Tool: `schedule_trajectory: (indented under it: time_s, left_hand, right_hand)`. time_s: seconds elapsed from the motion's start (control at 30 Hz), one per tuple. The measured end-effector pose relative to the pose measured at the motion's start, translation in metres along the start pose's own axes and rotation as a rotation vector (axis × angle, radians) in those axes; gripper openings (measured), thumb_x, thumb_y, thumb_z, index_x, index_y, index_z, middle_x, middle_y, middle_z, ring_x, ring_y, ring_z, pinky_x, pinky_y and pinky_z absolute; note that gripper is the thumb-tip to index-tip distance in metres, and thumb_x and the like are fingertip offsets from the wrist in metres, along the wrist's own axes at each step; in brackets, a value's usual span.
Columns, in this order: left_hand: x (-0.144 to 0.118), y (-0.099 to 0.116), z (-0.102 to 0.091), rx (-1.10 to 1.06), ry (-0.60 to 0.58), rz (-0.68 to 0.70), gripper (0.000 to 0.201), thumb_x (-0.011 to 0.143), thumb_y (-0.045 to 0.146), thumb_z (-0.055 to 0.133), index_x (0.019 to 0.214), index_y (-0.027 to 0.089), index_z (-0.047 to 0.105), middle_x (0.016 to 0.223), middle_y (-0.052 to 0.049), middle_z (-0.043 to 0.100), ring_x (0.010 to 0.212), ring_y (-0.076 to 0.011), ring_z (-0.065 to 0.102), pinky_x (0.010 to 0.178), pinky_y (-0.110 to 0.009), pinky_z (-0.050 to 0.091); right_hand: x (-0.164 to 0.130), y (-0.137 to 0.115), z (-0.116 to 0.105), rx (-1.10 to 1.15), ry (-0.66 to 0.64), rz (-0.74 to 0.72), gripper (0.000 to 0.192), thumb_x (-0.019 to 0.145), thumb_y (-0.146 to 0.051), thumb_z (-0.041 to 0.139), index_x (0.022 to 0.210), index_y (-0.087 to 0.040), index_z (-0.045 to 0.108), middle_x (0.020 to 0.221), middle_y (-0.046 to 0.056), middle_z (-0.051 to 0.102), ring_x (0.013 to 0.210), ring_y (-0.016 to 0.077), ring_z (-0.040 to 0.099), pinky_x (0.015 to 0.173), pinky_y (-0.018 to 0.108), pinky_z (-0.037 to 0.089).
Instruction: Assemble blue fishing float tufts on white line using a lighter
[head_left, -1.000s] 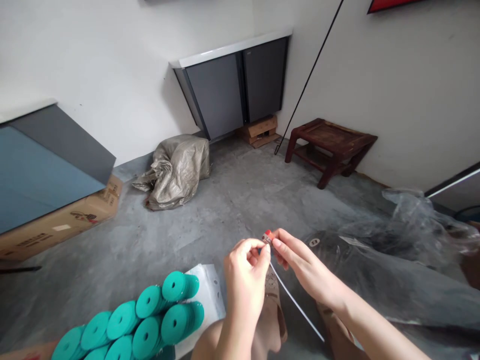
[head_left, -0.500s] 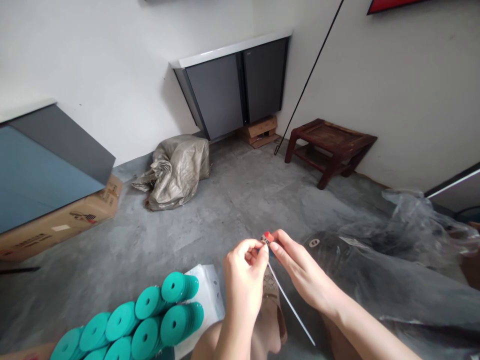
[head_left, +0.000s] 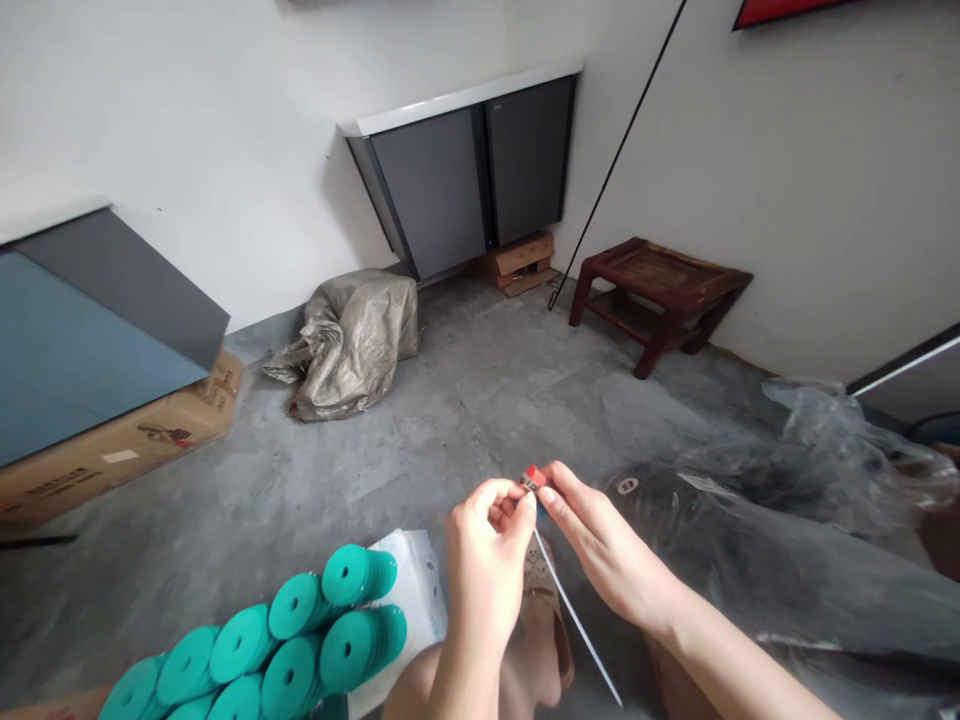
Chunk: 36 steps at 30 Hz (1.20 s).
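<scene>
My left hand (head_left: 486, 535) and my right hand (head_left: 596, 535) meet at the fingertips, low and right of the middle of the head view. Between them they pinch a small object (head_left: 533, 477) with a red top, a metal-looking patterned band and a trace of blue underneath. Fingers cover most of it, so its kind does not show. A thin white strip (head_left: 576, 618) runs from beside the left thumb down to the right, its far end free. The left fingers are curled; the right index finger and thumb close on the object's right side.
Stacks of green discs with centre holes (head_left: 291, 676) stand at lower left by a white packet (head_left: 420, 575). Clear plastic wrap over dark items (head_left: 810, 540) lies at right. Beyond are a crumpled sack (head_left: 360, 340), a wooden stool (head_left: 660, 275), a cabinet (head_left: 431, 190) and a carton (head_left: 142, 440).
The white strip's free end has swung slightly left and down. The red-topped object has tilted a little, while both hands stay almost in place.
</scene>
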<state>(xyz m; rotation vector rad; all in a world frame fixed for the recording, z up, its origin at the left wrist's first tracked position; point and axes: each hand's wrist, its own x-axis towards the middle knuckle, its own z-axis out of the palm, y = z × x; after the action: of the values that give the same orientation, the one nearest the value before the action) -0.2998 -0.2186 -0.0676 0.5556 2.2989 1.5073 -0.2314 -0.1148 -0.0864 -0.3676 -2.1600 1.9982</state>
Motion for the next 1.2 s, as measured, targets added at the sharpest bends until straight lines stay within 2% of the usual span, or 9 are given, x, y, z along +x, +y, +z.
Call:
schedule_trajectory:
  time_s: [0.27, 0.43, 0.57, 0.7, 0.87, 1.2]
  left_hand:
    - [-0.001, -0.002, -0.001, 0.008, -0.019, -0.007, 0.016, 0.078, 0.03, 0.053, 0.074, 0.015, 0.06, 0.067, -0.002, 0.062, 0.061, -0.0137, 0.053, 0.059, -0.024, 0.042]
    - [0.002, 0.0, -0.004, 0.026, -0.051, 0.0, 0.016, 0.078, 0.028, 0.053, 0.075, 0.015, 0.061, 0.067, -0.002, 0.063, 0.061, -0.0143, 0.054, 0.059, -0.024, 0.042]
    - [0.002, 0.002, -0.005, 0.057, -0.067, 0.011, 0.016, 0.078, 0.027, 0.053, 0.073, 0.015, 0.062, 0.067, -0.002, 0.063, 0.06, -0.0142, 0.054, 0.057, -0.024, 0.042]
    - [0.0, 0.003, -0.003, 0.071, -0.035, 0.034, 0.014, 0.077, 0.025, 0.054, 0.073, 0.016, 0.064, 0.067, -0.003, 0.064, 0.06, -0.0149, 0.055, 0.057, -0.024, 0.042]
    - [-0.001, 0.003, -0.003, 0.105, 0.0, 0.06, 0.015, 0.077, 0.026, 0.055, 0.07, 0.016, 0.064, 0.065, -0.003, 0.063, 0.059, -0.0151, 0.055, 0.057, -0.024, 0.041]
    - [-0.001, 0.003, -0.005, 0.113, -0.027, 0.061, 0.016, 0.078, 0.024, 0.052, 0.068, 0.016, 0.061, 0.063, -0.001, 0.06, 0.059, -0.0142, 0.052, 0.057, -0.024, 0.04]
  right_hand:
    - [0.0, 0.0, 0.001, -0.027, 0.015, 0.004, 0.03, 0.092, -0.044, 0.031, 0.077, -0.02, 0.039, 0.073, -0.002, 0.042, 0.066, 0.0131, 0.039, 0.062, 0.025, 0.034]
    - [0.0, 0.004, 0.002, 0.153, 0.026, 0.026, 0.027, 0.091, -0.044, 0.037, 0.082, -0.02, 0.045, 0.078, -0.001, 0.045, 0.072, 0.0128, 0.042, 0.067, 0.023, 0.037]
    - [0.001, 0.002, 0.0, 0.25, -0.014, 0.058, 0.029, 0.09, -0.045, 0.038, 0.079, -0.019, 0.047, 0.071, -0.002, 0.037, 0.063, 0.011, 0.035, 0.059, 0.022, 0.033]
    - [0.002, -0.002, 0.0, 0.337, -0.044, 0.103, 0.029, 0.089, -0.046, 0.04, 0.078, -0.02, 0.046, 0.069, -0.003, 0.034, 0.059, 0.0106, 0.031, 0.055, 0.022, 0.031]
    - [0.002, 0.002, 0.002, 0.296, -0.034, 0.08, 0.03, 0.089, -0.047, 0.04, 0.08, -0.02, 0.047, 0.07, -0.003, 0.035, 0.06, 0.011, 0.031, 0.056, 0.023, 0.03]
    - [0.001, 0.008, 0.003, 0.32, -0.018, 0.096, 0.028, 0.088, -0.046, 0.043, 0.08, -0.02, 0.047, 0.076, -0.002, 0.039, 0.064, 0.0108, 0.034, 0.058, 0.022, 0.031]
